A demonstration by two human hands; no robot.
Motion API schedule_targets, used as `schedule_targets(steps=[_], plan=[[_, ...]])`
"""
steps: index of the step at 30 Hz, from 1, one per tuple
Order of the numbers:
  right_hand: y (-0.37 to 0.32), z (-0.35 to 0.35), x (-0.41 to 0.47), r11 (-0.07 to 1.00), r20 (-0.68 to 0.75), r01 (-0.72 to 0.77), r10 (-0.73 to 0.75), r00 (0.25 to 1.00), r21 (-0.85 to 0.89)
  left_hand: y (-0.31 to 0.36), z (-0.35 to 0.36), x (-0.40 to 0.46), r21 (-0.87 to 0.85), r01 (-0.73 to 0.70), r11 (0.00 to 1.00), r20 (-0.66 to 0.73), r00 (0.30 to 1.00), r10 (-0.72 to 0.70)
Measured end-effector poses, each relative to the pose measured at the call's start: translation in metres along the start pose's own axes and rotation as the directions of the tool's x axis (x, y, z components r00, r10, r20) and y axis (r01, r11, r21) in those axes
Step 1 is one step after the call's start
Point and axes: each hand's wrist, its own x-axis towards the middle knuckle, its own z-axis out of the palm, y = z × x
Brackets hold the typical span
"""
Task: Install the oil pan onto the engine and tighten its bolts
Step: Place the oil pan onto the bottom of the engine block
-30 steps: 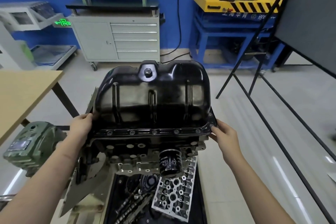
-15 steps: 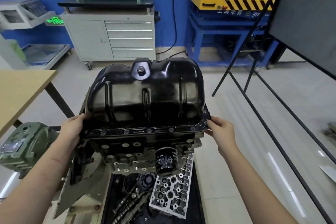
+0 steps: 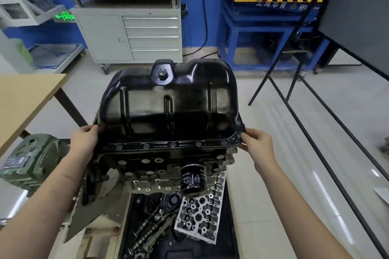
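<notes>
Both hands, left (image 3: 84, 141) & right (image 3: 257, 143), grip pan (image 3: 168, 107) flange ends, squaring it on engine (image 3: 168, 166) between them.

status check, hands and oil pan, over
Left hand grips the oil pan at its left edge, right hand pinches the right flange corner. Pan on the engine. Nothing in the way.

A black tray (image 3: 230, 227) sits directly below the engine (image 3: 168, 166), carrying a silver cylinder head (image 3: 200, 214) on its right side and dark camshafts (image 3: 149, 229) at its left. Left of the engine, a wooden table (image 3: 23, 101) stands on the pale tiled floor (image 3: 294, 132).
</notes>
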Motion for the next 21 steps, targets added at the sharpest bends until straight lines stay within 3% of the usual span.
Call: schedule_targets(steps=[17, 19, 21], plan=[[-0.002, 0.002, 0.012, 0.990, -0.082, 0.042, -0.053, 0.995, -0.133, -0.003, 0.003, 0.004, 0.041, 0.006, 0.999, -0.010, 1.000, -0.006], [-0.002, 0.001, 0.009, 0.993, -0.060, 0.029, -0.036, 0.998, -0.118, 0.000, 0.002, 0.000, 0.140, -0.050, 0.989, -0.028, 0.998, 0.054], [0.002, 0.002, 0.000, 0.957, -0.066, 0.135, -0.156, 0.985, -0.256, 0.006, -0.006, -0.014, 0.321, -0.201, 0.926, -0.141, 0.956, 0.257]])
